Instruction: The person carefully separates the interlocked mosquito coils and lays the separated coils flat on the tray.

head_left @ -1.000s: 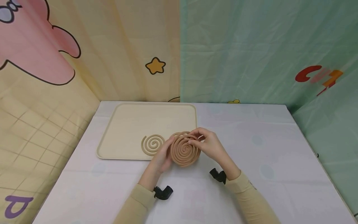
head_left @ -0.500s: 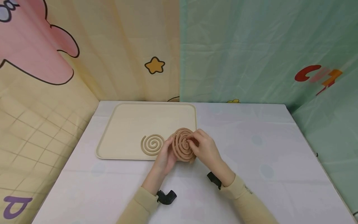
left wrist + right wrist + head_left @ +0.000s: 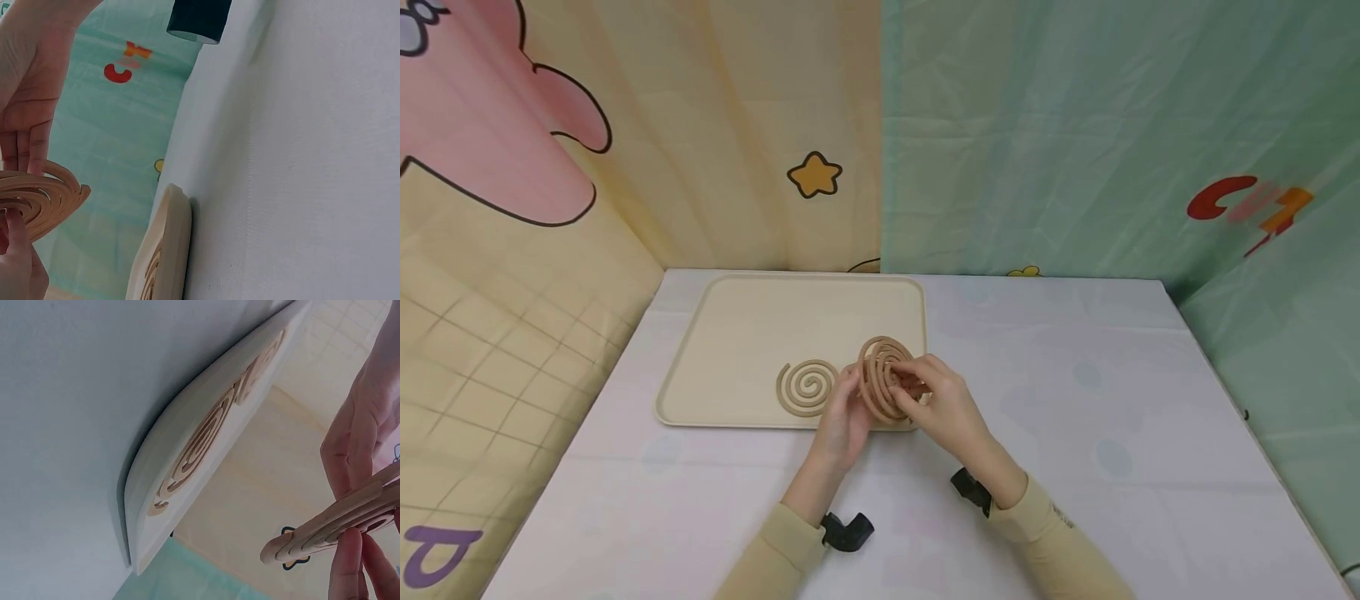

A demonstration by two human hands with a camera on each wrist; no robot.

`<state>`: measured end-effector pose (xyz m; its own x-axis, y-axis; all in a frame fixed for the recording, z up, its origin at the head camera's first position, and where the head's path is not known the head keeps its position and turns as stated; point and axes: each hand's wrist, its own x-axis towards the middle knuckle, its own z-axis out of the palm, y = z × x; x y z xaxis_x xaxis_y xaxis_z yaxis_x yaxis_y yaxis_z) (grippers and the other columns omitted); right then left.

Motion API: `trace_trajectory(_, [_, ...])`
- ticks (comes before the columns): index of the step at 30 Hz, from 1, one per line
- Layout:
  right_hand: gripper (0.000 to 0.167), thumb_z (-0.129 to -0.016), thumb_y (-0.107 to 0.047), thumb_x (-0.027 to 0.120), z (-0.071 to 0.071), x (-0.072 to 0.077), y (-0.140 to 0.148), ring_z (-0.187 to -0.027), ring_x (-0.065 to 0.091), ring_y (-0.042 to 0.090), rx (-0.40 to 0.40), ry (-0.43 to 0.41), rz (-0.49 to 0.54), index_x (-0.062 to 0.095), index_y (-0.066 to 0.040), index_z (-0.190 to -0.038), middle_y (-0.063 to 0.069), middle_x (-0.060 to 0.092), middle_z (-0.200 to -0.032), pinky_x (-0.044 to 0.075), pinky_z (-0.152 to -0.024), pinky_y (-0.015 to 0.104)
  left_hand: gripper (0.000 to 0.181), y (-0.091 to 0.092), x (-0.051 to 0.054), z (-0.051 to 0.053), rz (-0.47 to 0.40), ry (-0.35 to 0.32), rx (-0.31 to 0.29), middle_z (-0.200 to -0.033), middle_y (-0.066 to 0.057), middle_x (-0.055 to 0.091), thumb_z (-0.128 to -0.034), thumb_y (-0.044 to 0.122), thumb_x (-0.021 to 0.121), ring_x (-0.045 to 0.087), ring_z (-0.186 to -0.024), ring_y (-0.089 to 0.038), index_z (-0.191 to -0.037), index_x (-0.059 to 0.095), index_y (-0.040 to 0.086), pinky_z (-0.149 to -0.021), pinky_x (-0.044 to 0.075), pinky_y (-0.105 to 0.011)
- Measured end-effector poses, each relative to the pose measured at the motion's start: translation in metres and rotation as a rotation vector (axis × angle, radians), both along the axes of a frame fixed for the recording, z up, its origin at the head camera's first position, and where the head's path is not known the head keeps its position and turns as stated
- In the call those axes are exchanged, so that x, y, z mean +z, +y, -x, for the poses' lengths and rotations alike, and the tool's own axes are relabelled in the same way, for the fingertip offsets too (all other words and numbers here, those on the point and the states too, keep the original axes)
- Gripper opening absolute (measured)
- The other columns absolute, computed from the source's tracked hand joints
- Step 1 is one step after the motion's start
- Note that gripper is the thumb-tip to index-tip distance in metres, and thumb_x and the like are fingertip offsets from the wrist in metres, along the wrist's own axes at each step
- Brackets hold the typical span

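Observation:
My left hand [image 3: 844,417] grips the left edge of a brown mosquito coil [image 3: 876,379], which looks like nested coils, tilted above the tray's front right corner. My right hand [image 3: 946,404] pinches this coil near its middle with thumb and fingers. In the right wrist view the held coil [image 3: 312,534] appears nearly edge-on between both hands. In the left wrist view the coil [image 3: 53,200] has gaps between its turns. On the beige tray [image 3: 790,308], a separate lighter coil [image 3: 807,387] lies flat, left of my left hand.
From the right wrist, two coils show on the tray, a nearer one [image 3: 203,437] and a farther one [image 3: 262,362]. A pale cloth covers the table [image 3: 1037,350]. Printed curtains [image 3: 1022,125] stand behind and beside it. Black camera mounts [image 3: 847,532] are on both wrists.
The held coil has risen slightly and tilted from facing the head camera to a steeper angle. My right hand has moved from its upper edge to its middle, and gaps between the turns have widened.

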<state>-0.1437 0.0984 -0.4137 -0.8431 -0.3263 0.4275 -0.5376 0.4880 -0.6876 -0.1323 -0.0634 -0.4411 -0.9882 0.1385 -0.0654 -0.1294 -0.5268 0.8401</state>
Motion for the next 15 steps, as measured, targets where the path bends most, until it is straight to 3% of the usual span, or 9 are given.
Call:
trace_trajectory(7, [0.03, -0.086, -0.003, 0.074, 0.0011, -0.0029, -0.0011, -0.088, 0.067, 0.019, -0.011, -0.111, 0.09, 0.069, -0.003, -0.115, 0.009, 0.066, -0.104, 0.06, -0.074, 0.027, 0.039, -0.001, -0.0004, -0.0018, 0.026, 0.052, -0.004, -0.13, -0.004, 0.048, -0.1014, 0.025, 0.042, 0.055, -0.116, -0.012, -0.133, 0.041, 0.003, -0.096, 0.05, -0.021])
trace_trajectory(11, [0.031, -0.085, -0.002, 0.075, 0.0016, -0.0031, -0.0009, -0.091, 0.067, 0.02, -0.01, -0.155, 0.129, 0.067, -0.003, -0.115, 0.009, 0.067, -0.106, 0.06, -0.075, 0.029, 0.035, -0.0015, -0.0019, -0.0023, 0.02, 0.074, 0.002, -0.123, 0.0, 0.054, -0.1012, 0.021, 0.043, 0.057, -0.11, -0.009, -0.132, 0.044, 0.005, -0.09, 0.051, -0.02])
trace_trajectory(15, [0.032, -0.084, -0.001, 0.075, 0.0026, -0.0015, -0.0006, -0.093, 0.067, 0.021, -0.009, -0.213, 0.159, 0.064, -0.004, -0.113, 0.009, 0.068, -0.104, 0.06, -0.075, 0.028, 0.029, -0.0029, -0.0036, -0.0016, 0.016, 0.091, 0.006, -0.125, 0.003, 0.054, -0.1034, 0.021, 0.041, 0.057, -0.114, -0.008, -0.128, 0.05, 0.009, -0.093, 0.051, -0.019])
